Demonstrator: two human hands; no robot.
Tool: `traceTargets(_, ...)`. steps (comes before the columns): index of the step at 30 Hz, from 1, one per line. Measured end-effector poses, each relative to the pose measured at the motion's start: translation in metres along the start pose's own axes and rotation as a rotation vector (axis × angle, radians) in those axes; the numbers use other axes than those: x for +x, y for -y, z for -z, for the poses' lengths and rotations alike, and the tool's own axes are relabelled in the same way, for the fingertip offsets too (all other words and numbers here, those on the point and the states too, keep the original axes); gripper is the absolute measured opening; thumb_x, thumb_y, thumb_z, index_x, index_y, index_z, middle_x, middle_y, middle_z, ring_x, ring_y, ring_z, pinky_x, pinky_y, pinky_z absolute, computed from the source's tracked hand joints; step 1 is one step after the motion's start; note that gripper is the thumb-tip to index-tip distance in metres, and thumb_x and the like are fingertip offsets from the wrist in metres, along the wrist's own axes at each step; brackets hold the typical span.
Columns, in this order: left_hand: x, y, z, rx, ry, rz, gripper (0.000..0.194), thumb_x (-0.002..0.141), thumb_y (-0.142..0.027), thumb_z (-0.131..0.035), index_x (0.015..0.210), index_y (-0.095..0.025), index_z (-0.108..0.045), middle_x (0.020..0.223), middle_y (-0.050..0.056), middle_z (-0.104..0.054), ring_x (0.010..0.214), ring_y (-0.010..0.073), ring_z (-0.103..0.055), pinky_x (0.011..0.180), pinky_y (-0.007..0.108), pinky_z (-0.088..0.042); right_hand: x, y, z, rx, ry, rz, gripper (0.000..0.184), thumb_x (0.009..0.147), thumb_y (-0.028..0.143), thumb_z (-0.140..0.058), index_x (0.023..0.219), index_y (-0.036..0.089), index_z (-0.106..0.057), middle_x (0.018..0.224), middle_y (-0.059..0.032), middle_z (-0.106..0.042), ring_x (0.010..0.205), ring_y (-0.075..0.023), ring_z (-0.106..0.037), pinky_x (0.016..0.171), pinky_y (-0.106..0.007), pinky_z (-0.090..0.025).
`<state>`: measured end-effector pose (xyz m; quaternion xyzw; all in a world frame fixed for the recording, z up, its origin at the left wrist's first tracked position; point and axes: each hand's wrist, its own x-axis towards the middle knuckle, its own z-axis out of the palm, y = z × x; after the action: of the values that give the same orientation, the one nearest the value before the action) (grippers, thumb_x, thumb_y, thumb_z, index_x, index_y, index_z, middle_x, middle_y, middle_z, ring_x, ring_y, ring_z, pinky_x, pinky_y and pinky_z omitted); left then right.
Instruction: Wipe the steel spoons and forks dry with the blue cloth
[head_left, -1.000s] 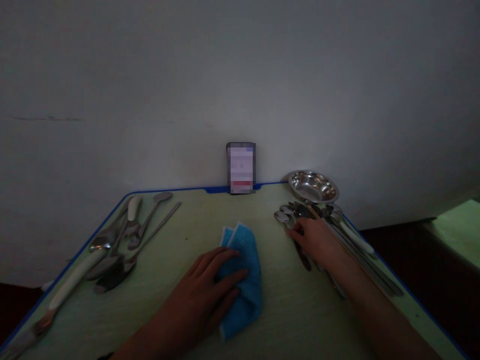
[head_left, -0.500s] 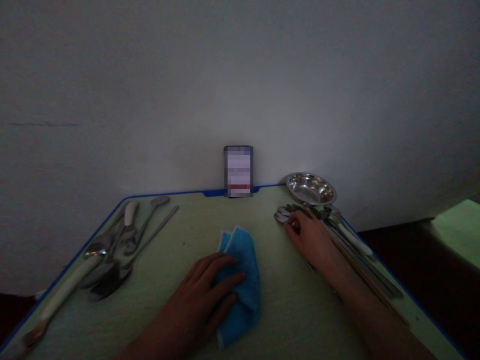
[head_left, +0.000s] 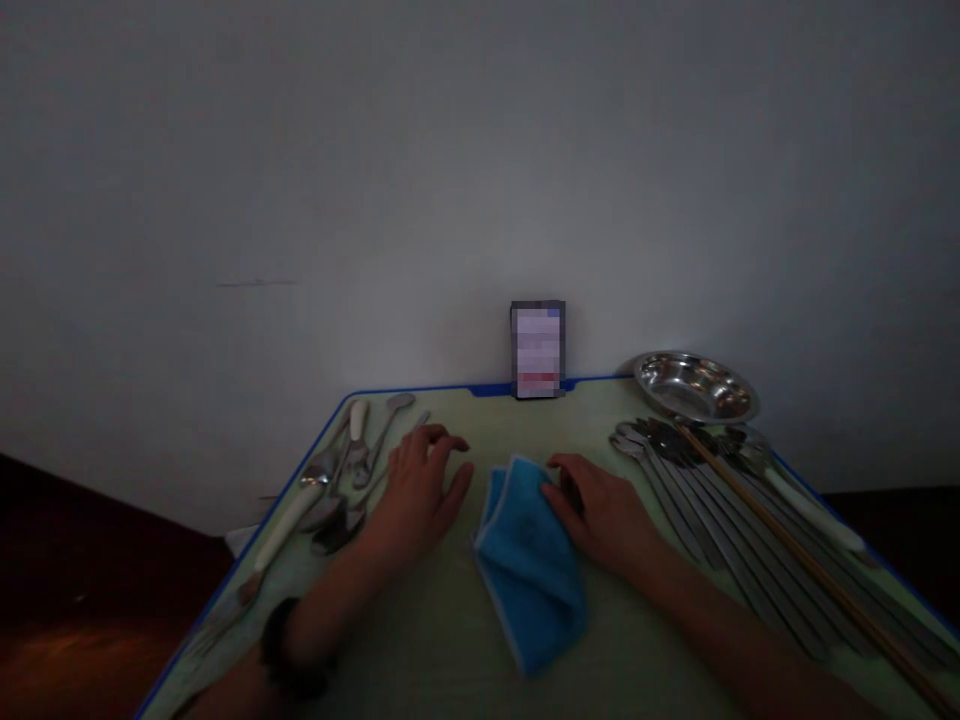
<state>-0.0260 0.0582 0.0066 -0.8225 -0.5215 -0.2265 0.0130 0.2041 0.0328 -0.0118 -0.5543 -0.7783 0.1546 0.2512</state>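
My left hand [head_left: 426, 480] is held over the left half of the table, beside the loose cutlery, holding nothing, with thumb and fingers apart. A folded blue cloth [head_left: 532, 570] with a pale edge lies in the middle. At its upper right edge, my right hand [head_left: 604, 510] pinches the cloth between bent thumb and index finger; the other fingers are mostly hidden. To the left are a long thin-handled utensil [head_left: 377, 485], a spoon [head_left: 390, 408] and a white-handled fork [head_left: 358, 430]. Right of my right hand, several metal spoons [head_left: 675, 500] lie side by side.
A shiny metal bowl [head_left: 697, 385] stands at the back right. Chopsticks [head_left: 780, 540] and a white-handled utensil [head_left: 810, 510] lie among the right-hand cutlery. A phone [head_left: 538, 350] leans on the wall at the back of the blue-edged table [head_left: 480, 430]. Another white-handled piece [head_left: 289, 525] lies front left.
My left hand has left the cloth and moved toward the left cutlery. My right hand has come from the spoons to the cloth. The view has turned left.
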Motion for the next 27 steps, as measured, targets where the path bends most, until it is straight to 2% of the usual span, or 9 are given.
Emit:
traceTargets(2,0.015,0.021,0.006,0.124,0.11,0.069,0.031,0.084,-0.034,-0.046,0.11,-0.018,-0.053,0.116,0.013,-0.045,0.112,0.0313,-0.042,0.091,0.051,-0.036,0.008,-0.001,-0.003,-0.027,-0.004,0.001,0.04,0.087,0.042,-0.036,0.114,0.014,-0.046,0.093,-0.0097,-0.062,0.079,-0.0207,-0.059,0.069,-0.034,-0.043)
traceTargets(4,0.029,0.041,0.018,0.178,0.294,0.245,0.04,0.082,-0.037,-0.046,0.117,-0.019,-0.051,0.125,0.015,-0.041,0.117,0.0335,-0.039,0.093,0.053,-0.033,0.014,-0.002,-0.004,-0.044,-0.003,0.027,0.045,0.086,0.046,-0.036,0.117,0.013,-0.044,0.095,-0.0106,-0.06,0.08,-0.0213,-0.058,0.069,-0.035,-0.043)
traceTargets(7,0.041,0.07,0.042,0.193,0.421,0.346,0.048,0.081,-0.043,-0.046,0.12,-0.016,-0.051,0.123,0.017,-0.047,0.115,0.0329,-0.044,0.093,0.046,-0.037,0.019,-0.003,-0.006,-0.051,0.014,0.055,0.045,0.086,0.047,-0.036,0.116,0.015,-0.046,0.097,-0.0104,-0.059,0.081,-0.0212,-0.058,0.069,-0.035,-0.043)
traceTargets(10,0.038,0.094,0.068,0.204,0.536,0.492,0.052,0.079,-0.044,-0.045,0.118,-0.009,-0.052,0.118,0.02,-0.053,0.102,0.0311,-0.055,0.085,0.04,-0.044,0.019,-0.004,-0.008,-0.023,0.015,0.027,0.042,0.087,0.046,-0.035,0.115,0.017,-0.046,0.091,-0.0078,-0.06,0.079,-0.02,-0.059,0.069,-0.034,-0.044)
traceTargets(13,0.025,0.111,0.09,0.181,0.683,0.633,0.05,0.074,-0.043,-0.052,0.112,-0.011,-0.055,0.112,0.018,-0.059,0.092,0.0279,-0.061,0.073,0.034,-0.05,0.02,-0.007,-0.01,-0.016,0.017,-0.035,0.042,0.086,0.048,-0.034,0.114,0.019,-0.047,0.086,-0.0061,-0.061,0.073,-0.0196,-0.06,0.063,-0.032,-0.044)
traceTargets(17,0.009,0.12,0.1,0.109,0.862,0.794,0.051,0.063,-0.033,-0.064,0.11,-0.015,-0.056,0.107,0.015,-0.064,0.075,0.0245,-0.065,0.055,0.029,-0.052,0.022,-0.01,-0.013,0.0,0.023,-0.066,0.044,0.085,0.05,-0.035,0.113,0.02,-0.048,0.084,-0.005,-0.063,0.071,-0.0195,-0.062,0.061,-0.031,-0.046)
traceTargets(21,0.005,0.118,0.091,0.056,0.968,0.837,0.037,0.056,-0.023,-0.066,0.093,-0.015,-0.064,0.091,0.013,-0.07,0.067,0.0231,-0.065,0.053,0.028,-0.05,0.022,-0.011,-0.013,-0.002,0.045,-0.085,0.045,0.085,0.053,-0.033,0.113,0.021,-0.047,0.085,-0.0047,-0.065,0.072,-0.0201,-0.063,0.061,-0.032,-0.047)
traceTargets(24,0.008,0.114,0.087,0.057,0.984,0.821,0.021,0.056,-0.02,-0.063,0.075,-0.012,-0.066,0.082,0.014,-0.071,0.064,0.0224,-0.064,0.052,0.028,-0.049,0.023,-0.01,-0.013,-0.007,0.066,-0.093,0.044,0.085,0.053,-0.032,0.114,0.022,-0.046,0.085,-0.0038,-0.066,0.074,-0.0203,-0.063,0.063,-0.033,-0.047)
traceTargets(27,0.011,0.105,0.099,0.069,0.942,0.755,0.013,0.058,-0.02,-0.059,0.066,-0.011,-0.065,0.076,0.012,-0.07,0.063,0.0212,-0.064,0.054,0.027,-0.046,0.023,-0.01,-0.012,-0.008,0.069,-0.103,0.043,0.085,0.052,-0.032,0.113,0.022,-0.047,0.086,-0.0037,-0.066,0.075,-0.0202,-0.063,0.065,-0.034,-0.047)
